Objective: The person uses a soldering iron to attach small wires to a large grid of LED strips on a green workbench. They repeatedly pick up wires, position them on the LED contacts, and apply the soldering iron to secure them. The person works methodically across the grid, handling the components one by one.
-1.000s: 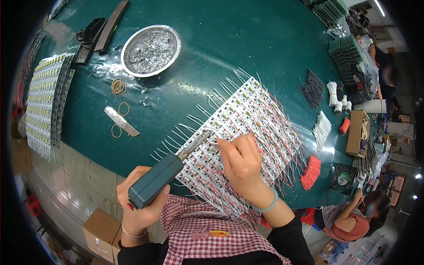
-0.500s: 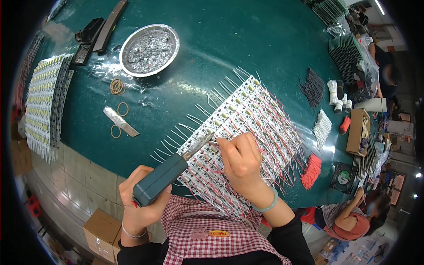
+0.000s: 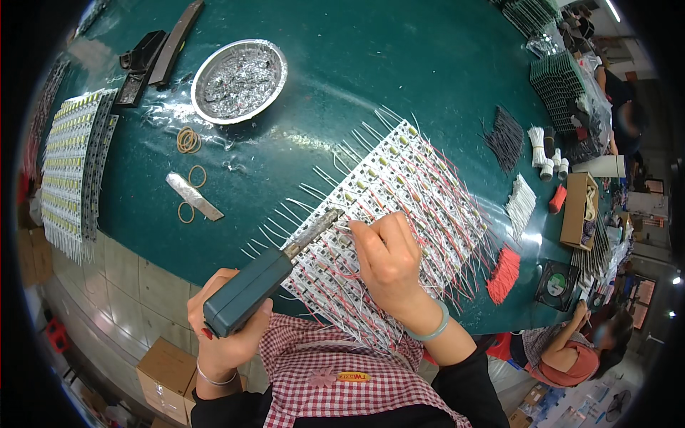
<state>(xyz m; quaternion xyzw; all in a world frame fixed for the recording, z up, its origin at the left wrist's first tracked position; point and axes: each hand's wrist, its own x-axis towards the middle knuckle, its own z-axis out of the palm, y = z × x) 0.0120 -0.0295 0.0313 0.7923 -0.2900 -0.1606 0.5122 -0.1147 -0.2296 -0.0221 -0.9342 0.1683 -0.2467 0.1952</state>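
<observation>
My left hand (image 3: 230,324) is wrapped around the dark green handle of a soldering gun (image 3: 250,291). Its metal barrel slants up and to the right, with the tip over a panel of small white circuit boards (image 3: 389,171). Thin white and red wires stick out from the panel on both sides. Close to the tip, my right hand (image 3: 389,260) is closed in a pinch over the boards. A short white wire end (image 3: 344,226) shows at its fingertips; the rest of it is hidden by the fingers.
A metal bowl (image 3: 282,75) of silvery scraps, rubber bands (image 3: 188,140) and a flat metal strip (image 3: 194,196) lie beyond my left hand. Board panels (image 3: 75,167) stand at far left. Right are black (image 3: 505,139), white (image 3: 521,201) and red wire bundles (image 3: 504,274); a co-worker (image 3: 571,349) sits beyond.
My left hand and the soldering gun have shifted slightly down and to the left, drawing the tip back a little. My right hand stays nearly in place, still pinched.
</observation>
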